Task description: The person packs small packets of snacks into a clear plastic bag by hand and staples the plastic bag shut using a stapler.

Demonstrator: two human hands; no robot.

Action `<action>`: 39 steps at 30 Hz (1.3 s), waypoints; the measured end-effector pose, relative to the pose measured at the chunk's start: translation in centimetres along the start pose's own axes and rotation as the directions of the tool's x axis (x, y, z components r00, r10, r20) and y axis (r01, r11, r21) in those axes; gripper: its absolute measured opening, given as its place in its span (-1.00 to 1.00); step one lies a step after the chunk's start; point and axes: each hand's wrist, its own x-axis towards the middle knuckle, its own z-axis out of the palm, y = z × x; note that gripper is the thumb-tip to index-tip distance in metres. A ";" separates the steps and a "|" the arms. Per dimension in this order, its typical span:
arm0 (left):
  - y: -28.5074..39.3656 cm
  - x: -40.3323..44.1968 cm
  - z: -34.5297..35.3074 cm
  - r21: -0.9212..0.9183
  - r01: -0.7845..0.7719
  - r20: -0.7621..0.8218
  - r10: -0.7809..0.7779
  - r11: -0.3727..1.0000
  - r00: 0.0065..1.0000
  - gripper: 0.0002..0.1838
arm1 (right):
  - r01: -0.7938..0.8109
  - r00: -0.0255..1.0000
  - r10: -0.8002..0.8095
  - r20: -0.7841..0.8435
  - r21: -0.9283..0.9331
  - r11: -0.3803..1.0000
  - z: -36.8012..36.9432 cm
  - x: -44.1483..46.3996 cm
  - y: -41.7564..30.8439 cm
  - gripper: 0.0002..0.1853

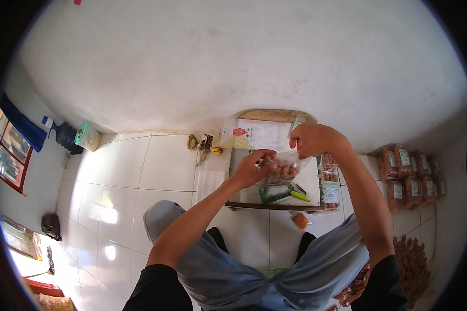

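A clear plastic bag (284, 172) with brown food pieces inside is held up over a low table (244, 205). My left hand (255, 167) is closed on the left side of the bag. At the bag's upper right edge, the fingers of my right hand (319, 141) are pinched together on the plastic. Just below the bag, a bright green tool (300, 194) lies on the tabletop; its exact kind is unclear. Filled packs with labels (330, 192) line the table's right side. Behind my hands lies a printed plastic sheet or bag (249, 129).
Stacked labelled packs (411, 176) stand on the floor to the right, with a heap of brown pieces (412, 264) nearer me. A small orange packet (299, 220) lies by the table's front. Bananas (215, 150) sit left of the table. A white wall (233, 67) rises behind.
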 end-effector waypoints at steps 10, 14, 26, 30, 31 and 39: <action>0.0 0.3 0.1 -0.052 -0.043 -0.034 0.041 0.998 0.999 -0.49 | -0.042 0.993 0.039 -0.107 -0.026 0.999 0.1 0.0 -1.8 -0.72; 0.3 0.5 0.3 -0.096 -0.001 -0.014 -0.001 0.995 1.000 -0.51 | -0.041 0.996 0.048 -0.076 0.093 0.995 -0.1 -0.2 -1.6 -0.63; 0.3 1.5 0.0 -0.174 0.092 0.044 -0.086 0.980 0.995 -0.53 | 0.216 0.939 -0.223 -0.262 -0.056 0.975 3.1 -0.3 1.0 -0.63; 0.8 1.2 0.1 -0.216 0.077 0.064 -0.065 0.973 0.996 -0.47 | 0.207 0.948 -0.179 -0.264 0.086 0.975 2.4 -1.6 -0.6 -0.71; 0.7 1.2 0.2 -0.208 0.024 0.026 -0.019 0.978 0.999 -0.47 | 0.226 0.944 -0.201 -0.263 0.070 0.972 2.3 -1.7 -0.8 -0.72; 0.7 1.4 0.5 -0.336 0.051 -0.004 -0.055 0.941 0.998 -0.75 | 0.123 0.944 0.013 -0.330 0.388 0.913 1.7 -3.2 -0.4 -0.53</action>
